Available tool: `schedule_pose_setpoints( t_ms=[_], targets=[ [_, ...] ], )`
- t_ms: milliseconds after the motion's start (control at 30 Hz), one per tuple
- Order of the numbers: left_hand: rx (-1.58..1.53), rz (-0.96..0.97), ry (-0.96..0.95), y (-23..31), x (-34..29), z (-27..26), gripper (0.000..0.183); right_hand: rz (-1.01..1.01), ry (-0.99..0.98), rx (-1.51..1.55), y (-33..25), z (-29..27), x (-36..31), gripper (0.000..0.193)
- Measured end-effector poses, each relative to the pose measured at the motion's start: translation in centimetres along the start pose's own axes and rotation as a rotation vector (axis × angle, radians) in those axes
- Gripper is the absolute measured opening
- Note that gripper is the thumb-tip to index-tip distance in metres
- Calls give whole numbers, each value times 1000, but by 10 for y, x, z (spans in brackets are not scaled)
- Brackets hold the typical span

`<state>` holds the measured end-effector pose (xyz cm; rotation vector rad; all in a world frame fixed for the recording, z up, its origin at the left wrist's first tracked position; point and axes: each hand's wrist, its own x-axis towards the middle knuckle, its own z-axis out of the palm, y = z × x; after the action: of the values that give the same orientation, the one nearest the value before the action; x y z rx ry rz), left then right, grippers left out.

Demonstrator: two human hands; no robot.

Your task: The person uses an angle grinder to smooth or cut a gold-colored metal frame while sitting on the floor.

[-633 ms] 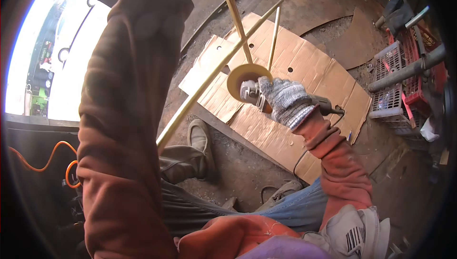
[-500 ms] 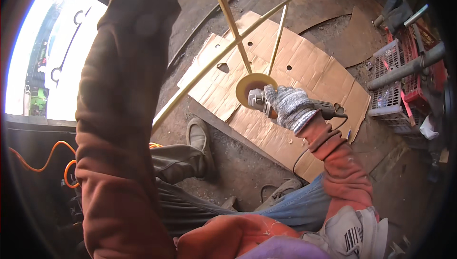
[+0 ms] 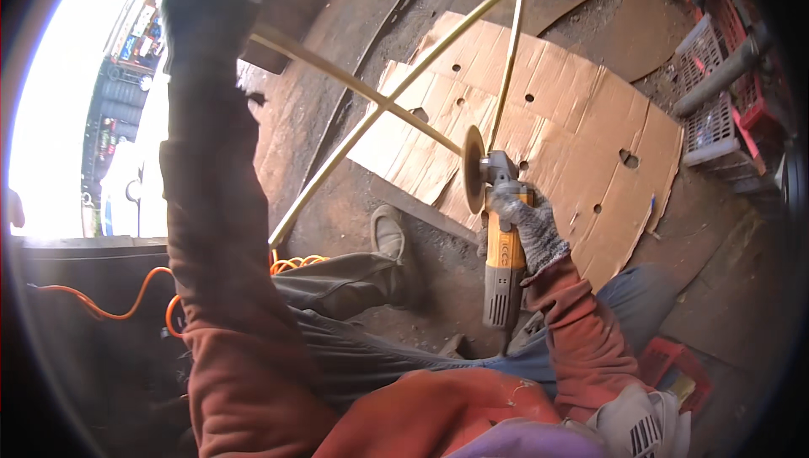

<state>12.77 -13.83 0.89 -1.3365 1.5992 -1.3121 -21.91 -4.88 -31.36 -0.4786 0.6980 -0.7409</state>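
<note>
My right hand [image 3: 527,218], in a grey knit glove, is wrapped round the head end of a yellow and grey angle grinder [image 3: 504,260]. The grinder's body points down toward my lap. Its round tan disc [image 3: 474,173] stands nearly edge-on, close to the lower end of a brass-coloured bar; contact is hard to tell. This bar belongs to a metal frame [image 3: 337,155] of crossing thin bars. My left arm reaches far up at the left. My left hand [image 3: 206,7], dark and blurred, is near the frame's upper-left bar; its fingers do not show clearly.
A flattened cardboard sheet [image 3: 581,146] with holes lies on the dirty floor beneath the frame. Plastic crates [image 3: 712,129] with a pipe [image 3: 725,79] across them stand at the right. An orange hose [image 3: 109,310] coils at the left. My shoe [image 3: 389,235] is near the cardboard's edge.
The grinder has swung from lying sideways to pointing toward me, and its disc has turned from face-on to nearly edge-on. The upper bar has tilted left. My left hand has come into view.
</note>
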Motion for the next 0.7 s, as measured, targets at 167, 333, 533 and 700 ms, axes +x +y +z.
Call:
schedule_pose_setpoints(
  t_ms=[167, 333, 533, 700],
  targets=[
    [150, -179, 10, 6, -61, -19, 27, 180, 92, 217, 26, 38, -9, 28],
    [288, -129, -213, 10, -105, -10, 29, 155, 140, 156, 51, 54, 12, 30],
    [205, -235, -259, 13, -133, -8, 34, -74, 129, 94, 82, 75, 21, 40],
    [124, -320, -461, 16, -147, -11, 38, -48, -56, 106, 57, 108, -10, 53]
  ],
)
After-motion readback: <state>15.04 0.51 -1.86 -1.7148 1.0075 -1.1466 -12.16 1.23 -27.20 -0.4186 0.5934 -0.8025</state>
